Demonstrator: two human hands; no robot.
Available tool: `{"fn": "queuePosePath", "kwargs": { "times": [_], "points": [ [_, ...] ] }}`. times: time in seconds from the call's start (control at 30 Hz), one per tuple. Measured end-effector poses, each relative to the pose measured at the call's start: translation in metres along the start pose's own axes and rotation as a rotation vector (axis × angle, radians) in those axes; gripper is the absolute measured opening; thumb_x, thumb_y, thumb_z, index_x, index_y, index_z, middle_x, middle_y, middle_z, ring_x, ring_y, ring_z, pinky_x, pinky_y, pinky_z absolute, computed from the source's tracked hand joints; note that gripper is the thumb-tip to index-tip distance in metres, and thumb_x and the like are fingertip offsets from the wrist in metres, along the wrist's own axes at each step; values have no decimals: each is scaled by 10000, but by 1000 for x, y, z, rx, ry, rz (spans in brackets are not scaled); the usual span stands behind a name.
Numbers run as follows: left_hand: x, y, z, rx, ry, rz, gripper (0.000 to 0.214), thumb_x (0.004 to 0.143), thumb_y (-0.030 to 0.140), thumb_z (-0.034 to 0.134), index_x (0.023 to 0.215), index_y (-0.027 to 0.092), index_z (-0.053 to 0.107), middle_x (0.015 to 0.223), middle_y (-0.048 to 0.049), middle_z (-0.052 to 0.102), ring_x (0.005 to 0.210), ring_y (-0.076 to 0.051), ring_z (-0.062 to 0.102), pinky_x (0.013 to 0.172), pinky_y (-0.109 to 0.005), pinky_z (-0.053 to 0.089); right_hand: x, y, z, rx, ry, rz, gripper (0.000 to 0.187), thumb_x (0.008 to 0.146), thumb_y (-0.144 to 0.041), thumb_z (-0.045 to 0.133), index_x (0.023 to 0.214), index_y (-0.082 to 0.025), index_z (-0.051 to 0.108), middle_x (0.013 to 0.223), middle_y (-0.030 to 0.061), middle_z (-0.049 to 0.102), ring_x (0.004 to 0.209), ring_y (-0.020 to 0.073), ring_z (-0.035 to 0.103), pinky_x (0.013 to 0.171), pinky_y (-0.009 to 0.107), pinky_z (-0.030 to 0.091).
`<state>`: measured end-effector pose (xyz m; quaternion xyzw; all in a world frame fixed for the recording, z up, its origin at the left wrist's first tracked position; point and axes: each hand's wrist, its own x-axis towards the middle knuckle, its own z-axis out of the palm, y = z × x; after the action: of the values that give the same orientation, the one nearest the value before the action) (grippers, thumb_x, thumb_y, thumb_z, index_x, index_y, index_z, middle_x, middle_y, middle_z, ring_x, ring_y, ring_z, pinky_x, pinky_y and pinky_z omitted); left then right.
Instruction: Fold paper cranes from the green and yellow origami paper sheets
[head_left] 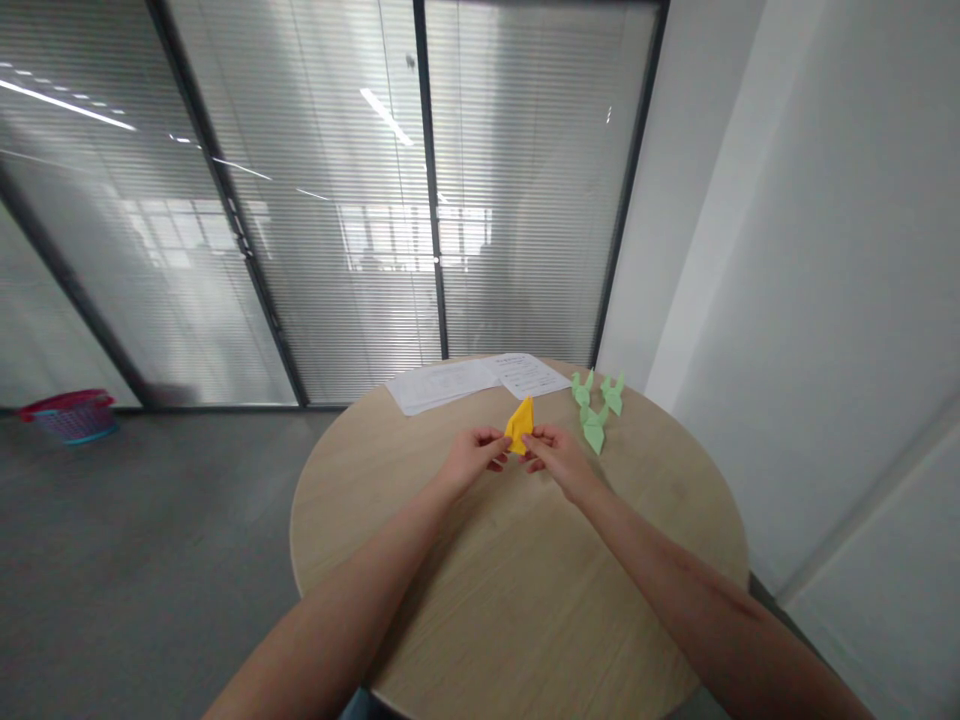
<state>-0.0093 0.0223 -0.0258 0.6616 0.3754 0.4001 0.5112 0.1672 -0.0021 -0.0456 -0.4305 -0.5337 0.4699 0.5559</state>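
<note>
A folded yellow paper piece (520,424) stands pointed upward above a round wooden table (420,580). My left hand (474,455) pinches its lower left side and my right hand (556,457) pinches its lower right side, fingers closed on the paper. Just right of my right hand lie three folded green paper figures (596,404) on the table.
White printed sheets (480,380) lie at the table's far edge. Glass partitions with blinds stand behind, a white wall to the right. A red and blue basket (71,413) sits on the grey floor at far left.
</note>
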Motion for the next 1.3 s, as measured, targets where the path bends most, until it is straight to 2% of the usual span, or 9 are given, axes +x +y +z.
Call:
{"fn": "queuePosePath", "kwargs": {
  "times": [0.13,0.33,0.47,0.6,0.73,0.9,1.03,1.1,1.3],
  "points": [
    [-1,3,-1,5,-14,18,316,738,429,683,861,140,720,836,-73,706,693,-152,617,600,-258,513,-1,-2,0,-27,-43,2,308,709,-461,715,794,-178,629,748,44,681,626,152,636,518,245,485],
    [-2,7,-3,1,23,77,314,764,433,651,796,127,711,767,-70,695,670,-152,609,609,-263,501,-5,-5,2,-76,-96,7,288,711,-444,714,761,-179,614,673,25,654,579,137,606,518,245,475],
    [-2,8,-4,13,38,105,332,761,453,647,783,127,704,742,-62,683,649,-145,599,597,-257,486,-5,-3,2,-61,-103,13,304,717,-457,708,797,-177,621,700,29,655,600,138,616,507,233,474],
    [-1,6,-2,10,58,59,356,765,466,638,834,122,705,780,-68,692,658,-146,601,586,-255,484,-3,0,1,-39,-94,2,320,731,-463,689,842,-169,625,783,41,671,632,136,625,500,219,480],
    [0,3,-1,57,12,16,361,766,434,636,916,114,712,831,-81,700,679,-150,604,596,-264,494,0,3,-1,-50,-38,-14,310,743,-448,673,856,-162,629,802,51,677,639,132,624,502,208,482],
    [2,1,-3,90,29,64,334,768,414,629,867,104,704,766,-69,680,622,-127,576,577,-249,475,-2,1,0,-54,-32,7,321,761,-456,652,896,-166,640,845,60,686,638,130,625,494,206,481],
    [3,1,-6,99,53,96,329,767,425,634,826,108,694,708,-49,657,563,-106,542,538,-231,447,-3,0,1,-45,-102,28,337,751,-438,664,957,-172,657,924,71,694,681,134,632,502,208,490],
    [4,-1,-6,101,60,74,330,768,429,637,829,109,694,705,-47,656,559,-106,543,540,-234,455,-3,1,0,-53,-113,51,318,729,-410,686,929,-163,664,890,71,696,694,141,638,510,209,493],
    [7,-8,-5,138,15,5,342,787,409,628,951,122,714,772,-56,692,578,-113,569,560,-245,481,-1,3,-2,-68,-41,63,236,716,-347,686,844,-153,646,778,61,687,665,144,637,503,208,487]
  ]
}}
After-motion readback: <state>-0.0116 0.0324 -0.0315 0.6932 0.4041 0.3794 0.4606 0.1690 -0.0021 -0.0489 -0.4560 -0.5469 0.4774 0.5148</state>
